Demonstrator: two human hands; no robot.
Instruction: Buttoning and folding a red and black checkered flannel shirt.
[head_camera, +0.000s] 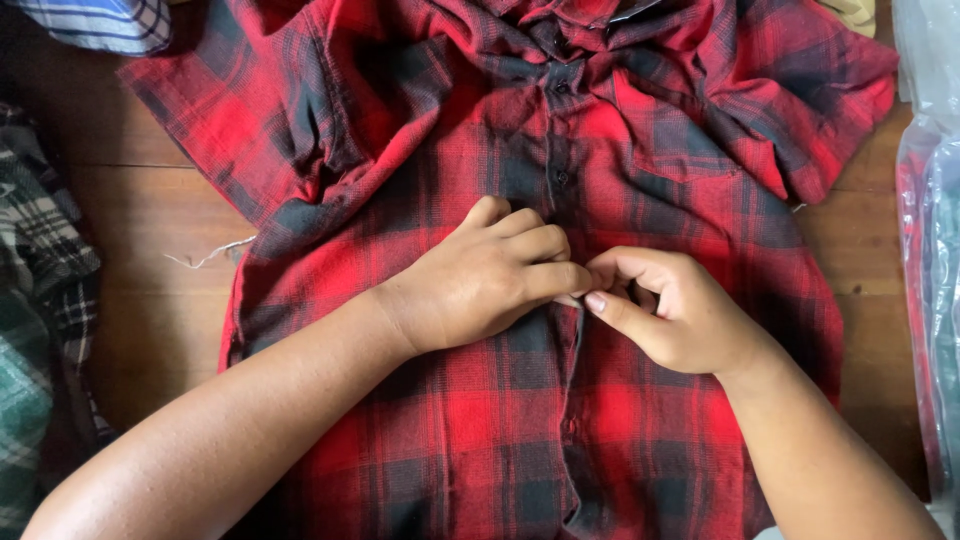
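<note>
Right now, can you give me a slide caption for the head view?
Left hand and right hand pinch the button placket of a red-and-black plaid shirt spread on a wooden floor.

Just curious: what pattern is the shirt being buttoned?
Red and black plaid shirt, seen in the head view.

The red and black plaid shirt (470, 420) was soft woven cloth, matt and slightly fuzzy like flannel, rumpled into folds near the collar. Its small dark buttons (561, 177) looked like smooth plastic. The floor (150, 270) beneath was brown wooden boards, worn and dull, with a faint sheen. Along its left edge lay more checked cloth (35, 300), green and grey, equally matt. At the right edge, clear plastic bags (930, 200) looked glossy and crinkled, catching the light. A loose pale thread (210, 255) lay on the wood.
</note>
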